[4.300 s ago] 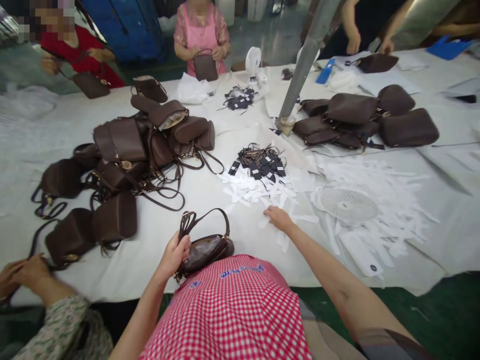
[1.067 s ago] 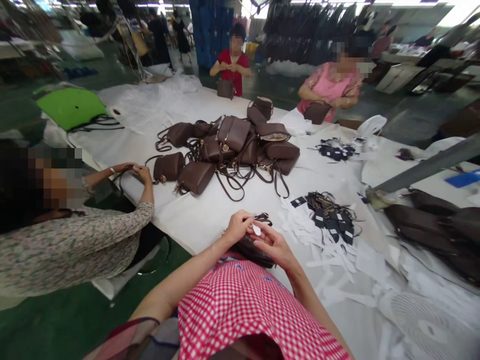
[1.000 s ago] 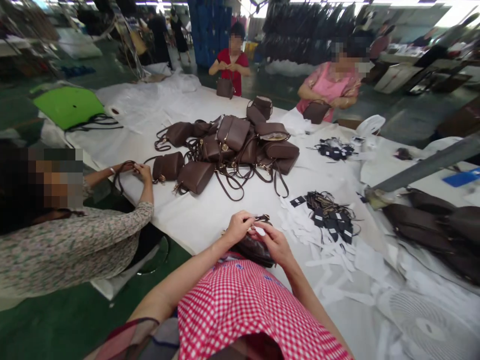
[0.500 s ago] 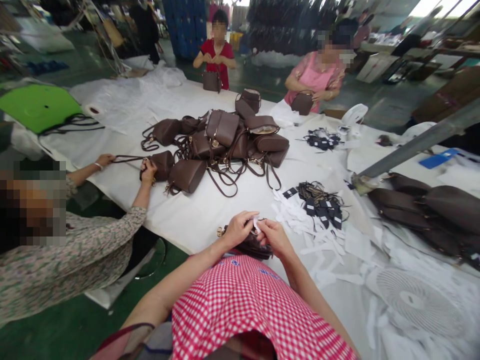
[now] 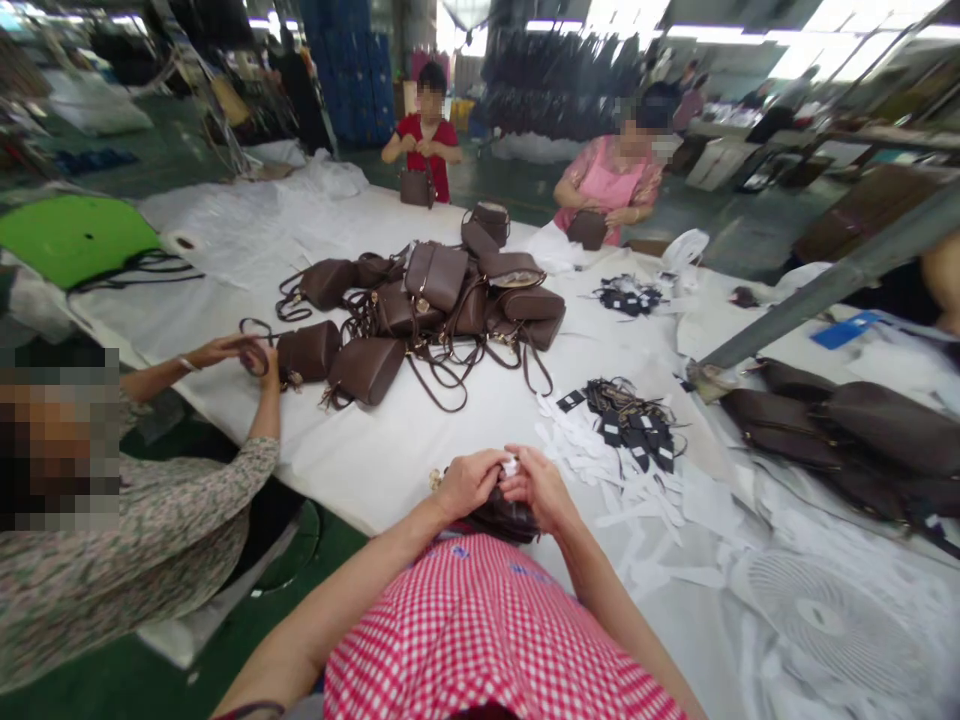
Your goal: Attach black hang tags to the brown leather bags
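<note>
Close in front of my body, both hands meet over a dark brown handbag [image 5: 501, 518] on the white table [image 5: 330, 450]. My left hand [image 5: 471, 482] pinches a small white strip [image 5: 511, 467] from one side. From the other side, my right hand [image 5: 541, 490] has its fingers closed on the same strip. Most of the bag lies hidden under my hands, and a gold charm [image 5: 435, 480] shows at its left. To the right of my hands are loose white strips [image 5: 592, 455] and a heap of black tags [image 5: 630, 430] with cords.
A pile of brown handbags [image 5: 435, 280] fills the table's middle. At left, a co-worker's hands [image 5: 251, 355] handle a strap. Two other people stand across the table, each with a bag. A grey metal pole [image 5: 795, 290], a white fan [image 5: 825, 615] and more bags [image 5: 892, 430] are at right.
My hands have drawn closer together around the white strip, with the fingers curled in more. The co-worker at left now gathers the strap into a loop. The view has tilted up slightly.
</note>
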The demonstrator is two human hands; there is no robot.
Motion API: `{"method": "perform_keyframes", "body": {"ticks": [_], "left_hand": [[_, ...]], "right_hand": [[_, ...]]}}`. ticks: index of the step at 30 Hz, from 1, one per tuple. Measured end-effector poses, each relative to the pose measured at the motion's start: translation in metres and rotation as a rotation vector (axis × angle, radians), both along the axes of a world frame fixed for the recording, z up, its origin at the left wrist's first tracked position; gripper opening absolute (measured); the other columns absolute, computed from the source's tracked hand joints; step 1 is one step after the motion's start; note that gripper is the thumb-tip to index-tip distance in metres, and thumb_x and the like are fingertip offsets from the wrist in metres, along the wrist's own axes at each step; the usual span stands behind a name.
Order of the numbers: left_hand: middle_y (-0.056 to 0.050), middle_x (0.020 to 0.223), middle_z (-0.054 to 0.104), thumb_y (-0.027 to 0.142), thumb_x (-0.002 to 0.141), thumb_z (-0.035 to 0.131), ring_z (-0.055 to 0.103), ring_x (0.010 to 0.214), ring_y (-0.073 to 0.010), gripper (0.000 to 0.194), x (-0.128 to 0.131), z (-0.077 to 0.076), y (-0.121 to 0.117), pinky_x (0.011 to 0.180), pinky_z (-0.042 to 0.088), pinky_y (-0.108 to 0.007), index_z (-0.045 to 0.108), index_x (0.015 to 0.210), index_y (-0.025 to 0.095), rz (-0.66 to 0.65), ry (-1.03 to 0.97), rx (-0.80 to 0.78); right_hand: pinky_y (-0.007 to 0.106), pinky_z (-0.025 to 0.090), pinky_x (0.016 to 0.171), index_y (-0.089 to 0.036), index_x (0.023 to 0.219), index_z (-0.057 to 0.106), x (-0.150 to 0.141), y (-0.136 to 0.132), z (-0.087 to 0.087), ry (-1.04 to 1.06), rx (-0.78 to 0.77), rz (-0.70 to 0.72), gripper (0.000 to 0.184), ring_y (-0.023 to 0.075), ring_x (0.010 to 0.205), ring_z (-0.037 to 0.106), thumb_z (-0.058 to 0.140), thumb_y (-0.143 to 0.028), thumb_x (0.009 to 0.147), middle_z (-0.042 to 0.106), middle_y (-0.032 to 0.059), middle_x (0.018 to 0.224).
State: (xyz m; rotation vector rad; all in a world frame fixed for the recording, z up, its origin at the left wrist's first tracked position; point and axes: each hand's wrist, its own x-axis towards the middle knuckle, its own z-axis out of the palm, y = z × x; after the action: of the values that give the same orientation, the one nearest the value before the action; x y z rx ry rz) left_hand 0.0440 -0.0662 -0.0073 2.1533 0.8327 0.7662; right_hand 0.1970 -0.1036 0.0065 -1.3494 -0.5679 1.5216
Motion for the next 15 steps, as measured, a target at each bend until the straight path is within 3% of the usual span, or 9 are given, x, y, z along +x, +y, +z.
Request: {"method": "perform_keyframes", "body": {"ticks": [3,6,9,11,13,15], "left_hand": [[-0.003,0.090,0.071,0.019,0.091,0.039,0.067,0.080,-0.0151,0.026,-0.003,-0.003,-0.005,0.074,0.050,-0.024,0.058,0.108,0.020,0.072,0.047,-0.035],[-0.002,0.081,0.070,0.025,0.093,0.037,0.068,0.073,-0.0153,0.024,-0.006,-0.019,0.002,0.069,0.051,-0.024,0.056,0.107,0.021,0.074,0.031,-0.055],[-0.003,0.086,0.071,0.032,0.094,0.039,0.069,0.078,-0.0165,0.023,-0.007,-0.030,0.013,0.071,0.051,-0.023,0.058,0.103,0.023,0.026,-0.013,-0.076],[-0.003,0.087,0.071,0.036,0.094,0.039,0.068,0.079,-0.0161,0.023,-0.006,-0.028,0.016,0.073,0.051,-0.022,0.058,0.101,0.023,-0.022,-0.037,-0.115],[-0.002,0.081,0.069,0.040,0.095,0.037,0.067,0.073,-0.0150,0.027,-0.005,-0.020,0.017,0.070,0.051,-0.021,0.057,0.095,0.023,-0.077,-0.045,-0.154],[-0.001,0.075,0.067,0.044,0.095,0.034,0.064,0.067,-0.0142,0.032,-0.003,-0.008,0.019,0.067,0.050,-0.020,0.057,0.091,0.023,-0.142,-0.026,-0.174]], "right_hand": [[0.020,0.046,0.042,-0.015,0.096,0.059,0.001,0.001,0.003,-0.073,0.028,0.177,0.048,0.0118,0.047,0.060,0.063,-0.057,0.074,0.061,-0.0011,0.060],[0.022,0.041,0.042,-0.015,0.099,0.060,0.003,0.011,0.003,-0.226,0.064,0.289,0.048,0.0123,0.043,0.054,0.063,-0.056,0.073,0.058,-0.0030,0.054],[0.023,0.041,0.054,-0.016,0.083,0.064,0.007,0.017,0.005,-0.548,0.219,0.246,0.024,0.0119,0.056,0.054,0.066,-0.040,0.077,0.058,-0.0022,0.061],[0.023,0.040,0.066,-0.017,0.072,0.064,0.007,0.016,0.006,-0.815,0.372,0.181,0.006,0.0126,0.072,0.055,0.067,-0.022,0.075,0.060,-0.0008,0.074],[0.024,0.038,0.071,-0.018,0.070,0.062,0.005,0.014,0.005,-0.986,0.442,0.143,0.009,0.0129,0.079,0.054,0.062,-0.010,0.071,0.059,-0.0011,0.081],[0.023,0.037,0.070,-0.018,0.070,0.059,0.003,0.015,0.004,-1.024,0.431,0.094,0.014,0.0126,0.077,0.052,0.056,-0.005,0.071,0.058,-0.0015,0.079]]}}
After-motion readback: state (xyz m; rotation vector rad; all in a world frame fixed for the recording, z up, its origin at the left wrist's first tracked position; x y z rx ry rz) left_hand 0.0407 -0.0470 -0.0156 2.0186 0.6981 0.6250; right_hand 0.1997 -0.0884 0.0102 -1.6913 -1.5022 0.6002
